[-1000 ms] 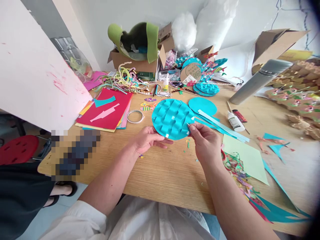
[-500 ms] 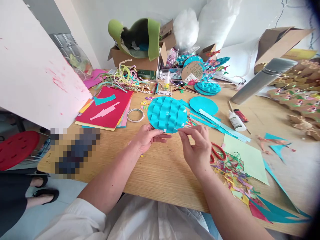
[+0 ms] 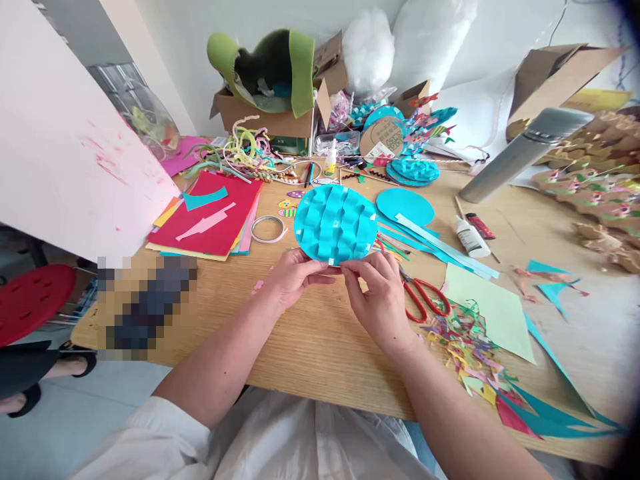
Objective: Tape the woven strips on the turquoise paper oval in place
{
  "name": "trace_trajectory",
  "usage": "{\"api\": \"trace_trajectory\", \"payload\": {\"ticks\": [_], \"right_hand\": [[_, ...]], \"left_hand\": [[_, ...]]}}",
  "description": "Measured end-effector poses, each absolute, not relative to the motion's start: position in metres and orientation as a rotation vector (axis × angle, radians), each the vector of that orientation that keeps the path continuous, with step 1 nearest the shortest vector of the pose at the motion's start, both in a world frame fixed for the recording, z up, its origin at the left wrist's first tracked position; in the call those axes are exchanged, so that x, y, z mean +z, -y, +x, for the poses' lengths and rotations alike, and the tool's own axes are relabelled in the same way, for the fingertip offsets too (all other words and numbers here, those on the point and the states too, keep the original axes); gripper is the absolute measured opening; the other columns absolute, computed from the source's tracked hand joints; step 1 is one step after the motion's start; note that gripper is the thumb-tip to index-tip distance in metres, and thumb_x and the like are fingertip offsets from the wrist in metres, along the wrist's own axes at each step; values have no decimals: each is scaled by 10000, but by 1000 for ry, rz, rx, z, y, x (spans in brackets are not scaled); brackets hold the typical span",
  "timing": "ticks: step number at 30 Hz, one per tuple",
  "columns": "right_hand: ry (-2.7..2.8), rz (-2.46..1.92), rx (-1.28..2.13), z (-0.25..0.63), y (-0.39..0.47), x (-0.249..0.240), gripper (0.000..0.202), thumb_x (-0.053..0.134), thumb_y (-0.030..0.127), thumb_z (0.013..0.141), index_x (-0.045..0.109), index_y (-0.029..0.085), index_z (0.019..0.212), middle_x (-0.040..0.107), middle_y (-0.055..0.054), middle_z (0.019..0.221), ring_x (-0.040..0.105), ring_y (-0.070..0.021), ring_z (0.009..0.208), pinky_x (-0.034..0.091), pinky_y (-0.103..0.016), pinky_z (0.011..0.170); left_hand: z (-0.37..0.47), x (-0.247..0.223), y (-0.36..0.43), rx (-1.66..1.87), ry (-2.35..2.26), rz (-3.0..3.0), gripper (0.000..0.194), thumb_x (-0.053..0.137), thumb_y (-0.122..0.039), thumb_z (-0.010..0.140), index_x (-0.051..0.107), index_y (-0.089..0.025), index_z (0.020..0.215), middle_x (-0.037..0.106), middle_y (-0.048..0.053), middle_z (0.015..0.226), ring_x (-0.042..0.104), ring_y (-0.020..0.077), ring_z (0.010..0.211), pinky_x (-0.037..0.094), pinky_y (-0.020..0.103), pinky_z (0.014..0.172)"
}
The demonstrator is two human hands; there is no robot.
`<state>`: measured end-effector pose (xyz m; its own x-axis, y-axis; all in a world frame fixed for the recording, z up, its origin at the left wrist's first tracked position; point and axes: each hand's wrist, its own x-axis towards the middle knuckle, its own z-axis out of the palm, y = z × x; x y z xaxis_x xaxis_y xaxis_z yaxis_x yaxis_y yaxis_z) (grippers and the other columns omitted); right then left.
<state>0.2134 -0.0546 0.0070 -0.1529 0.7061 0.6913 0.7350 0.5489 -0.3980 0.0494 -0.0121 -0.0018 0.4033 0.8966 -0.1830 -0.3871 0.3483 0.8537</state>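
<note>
A round blue paper disc point(image 3: 336, 225), covered with rows of curled blue strips and small white tabs near its rim, is held up above the table. My left hand point(image 3: 299, 275) grips its lower left edge, thumb on top and fingers beneath. At the lower right edge, my right hand point(image 3: 376, 288) has its thumb and fingertips closed on the disc. Red-handled scissors point(image 3: 425, 298) lie just right of my right hand. Behind it rests a plain blue disc point(image 3: 405, 207) with pale and blue strips point(image 3: 440, 241) beside it.
Red paper point(image 3: 207, 217) tops a stack at left, near a tape roll point(image 3: 269, 229). Paper scraps point(image 3: 470, 347), a green sheet point(image 3: 493, 310), a glue bottle point(image 3: 473, 238) and a grey cylinder point(image 3: 525, 157) are at right. A person's feet show at lower left.
My right hand has moved left and down, its fingertips now on the disc's bottom edge near my left hand. More of the scissors shows. The view has shifted slightly.
</note>
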Motion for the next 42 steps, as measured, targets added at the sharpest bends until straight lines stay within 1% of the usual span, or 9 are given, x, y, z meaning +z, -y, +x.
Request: {"api": "trace_trajectory", "payload": {"ticks": [5,9,12,18,26,32,37,42], "right_hand": [[1910,-1179,-59,213,55,5,115,563,155,915,662,188,869,613,-62,801,507,-210,814,436,-378,762],[1930,-1197,-46,213,55,4,129,556,167,921,675,185,875,618,-67,807,511,-214,827,432,-374,758],[1928,-1207,-33,213,56,4,136,553,178,922,677,190,870,617,-64,803,508,-214,817,427,-373,748],[1924,-1219,-4,214,56,5,150,539,180,924,675,201,863,613,-62,797,503,-215,799,424,-378,740],[1908,-1210,35,213,55,3,157,536,183,922,669,221,849,615,-51,793,544,-218,814,426,-387,752],[1918,-1193,15,213,54,3,156,539,163,913,663,208,831,626,-57,806,539,-216,814,417,-380,743],[1926,-1209,6,213,55,3,158,539,157,910,659,215,824,612,-53,798,528,-216,812,415,-378,731],[1929,-1234,-3,212,56,5,168,532,157,912,655,217,815,600,-55,796,516,-223,827,406,-376,718]], "left_hand": [[51,-3,13,964,-737,793,255,804,-219,671,748,-136,905,766,72,931,737,210,843,597,300,747],[53,-3,13,992,-794,775,253,815,-204,627,739,-114,852,766,80,867,737,209,772,601,297,700],[55,-2,14,992,-828,783,262,813,-212,619,733,-110,847,766,88,878,740,215,753,595,278,651],[55,1,16,977,-863,838,281,793,-238,643,728,-124,891,768,97,924,747,239,798,582,259,622],[55,1,17,969,-877,870,294,780,-256,651,721,-129,910,766,105,966,747,257,837,581,261,610],[55,0,16,977,-883,894,282,779,-259,660,727,-123,901,768,97,902,746,243,824,580,256,613],[56,1,17,984,-903,898,307,794,-272,633,726,-120,891,767,98,878,744,263,839,585,269,623],[57,2,18,990,-907,909,287,793,-267,628,728,-127,869,765,86,851,746,255,821,584,260,612]]}}
